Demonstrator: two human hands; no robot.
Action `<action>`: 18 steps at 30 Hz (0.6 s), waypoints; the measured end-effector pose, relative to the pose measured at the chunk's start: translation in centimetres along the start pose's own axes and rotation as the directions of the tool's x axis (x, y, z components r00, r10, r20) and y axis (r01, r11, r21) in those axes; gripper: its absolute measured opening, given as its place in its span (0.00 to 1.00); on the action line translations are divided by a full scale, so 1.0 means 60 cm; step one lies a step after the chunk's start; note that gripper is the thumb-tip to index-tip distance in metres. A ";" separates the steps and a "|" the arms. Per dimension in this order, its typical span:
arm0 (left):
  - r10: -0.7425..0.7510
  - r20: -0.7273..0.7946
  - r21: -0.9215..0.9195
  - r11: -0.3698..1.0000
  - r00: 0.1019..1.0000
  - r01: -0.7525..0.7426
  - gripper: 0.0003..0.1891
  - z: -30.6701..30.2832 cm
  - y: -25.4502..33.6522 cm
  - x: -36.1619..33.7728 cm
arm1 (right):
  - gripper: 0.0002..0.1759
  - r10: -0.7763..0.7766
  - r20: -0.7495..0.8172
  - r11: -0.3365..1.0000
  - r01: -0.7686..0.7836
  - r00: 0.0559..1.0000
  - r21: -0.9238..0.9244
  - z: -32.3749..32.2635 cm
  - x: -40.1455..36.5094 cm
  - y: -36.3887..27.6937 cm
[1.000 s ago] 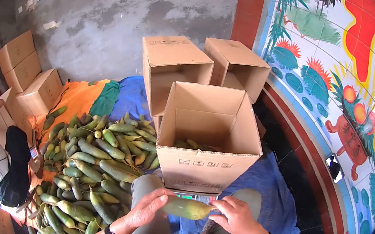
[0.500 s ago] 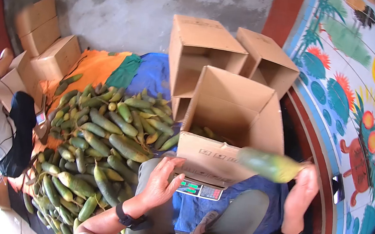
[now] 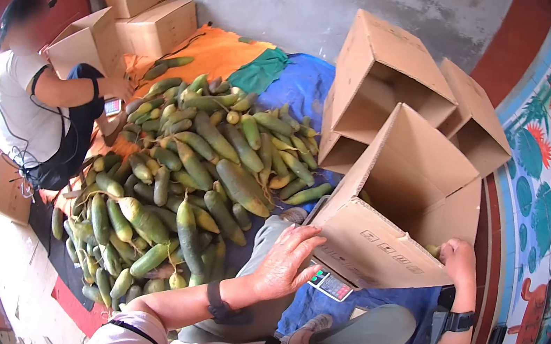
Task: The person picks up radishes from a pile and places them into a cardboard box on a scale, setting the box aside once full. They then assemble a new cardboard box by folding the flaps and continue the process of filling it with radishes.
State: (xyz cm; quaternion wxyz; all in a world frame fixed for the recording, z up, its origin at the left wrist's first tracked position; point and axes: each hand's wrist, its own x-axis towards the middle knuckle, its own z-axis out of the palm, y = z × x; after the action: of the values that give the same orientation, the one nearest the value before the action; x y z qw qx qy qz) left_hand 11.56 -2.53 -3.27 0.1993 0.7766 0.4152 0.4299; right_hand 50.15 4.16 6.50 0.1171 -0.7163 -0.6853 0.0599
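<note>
An open cardboard box [image 3: 388,248] stands on a digital scale [image 3: 330,285] in front of me, its flaps raised. My right hand [image 3: 458,260] reaches over the front right rim, fingers curled round the end of a green radish [image 3: 433,250]; most of that radish is hidden inside the box. Beside the box's front left corner is my left hand [image 3: 287,262], fingers stretched and apart, holding nothing. A big heap of green radishes [image 3: 182,159], many with thin root tails, lies to the left of my knees.
More open cardboard boxes [image 3: 402,70] are stacked behind mine. At the left a person [image 3: 40,90] sits by other boxes [image 3: 159,25]. Blue and orange cloth [image 3: 226,49] covers the floor. A painted tile wall [image 3: 536,173] runs along the right.
My right hand has carried the green radish from beside the box over its rim and down inside. The view has swung left, bringing more of the seated person into sight.
</note>
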 end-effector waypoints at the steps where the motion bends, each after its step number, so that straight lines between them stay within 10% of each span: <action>1: -0.035 0.027 0.038 0.999 0.999 0.034 0.27 -0.002 -0.003 -0.007 | 0.11 0.064 0.026 0.984 -0.067 0.998 0.165 0.004 0.007 -0.002; 4: -0.102 0.049 0.088 0.991 0.994 0.097 0.28 -0.001 -0.010 -0.024 | 0.11 0.136 0.053 0.927 -0.146 0.989 0.346 -0.007 0.018 -0.022; 14: -0.140 0.138 0.205 0.973 0.980 0.110 0.39 -0.020 -0.009 -0.071 | 0.06 -0.125 -0.634 0.951 0.275 0.763 0.143 -0.007 -0.161 -0.087; 18: -0.127 0.094 0.191 0.976 0.987 0.107 0.42 -0.026 -0.022 -0.096 | 0.07 0.012 -0.630 0.960 0.167 0.777 0.224 0.071 -0.251 -0.036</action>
State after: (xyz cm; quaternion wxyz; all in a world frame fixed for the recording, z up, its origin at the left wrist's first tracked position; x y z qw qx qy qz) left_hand 8.01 -6.53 -6.18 0.1730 0.7876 0.4872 0.3353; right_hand 46.19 -10.39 1.79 0.4356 -0.6439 -0.6220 -0.0941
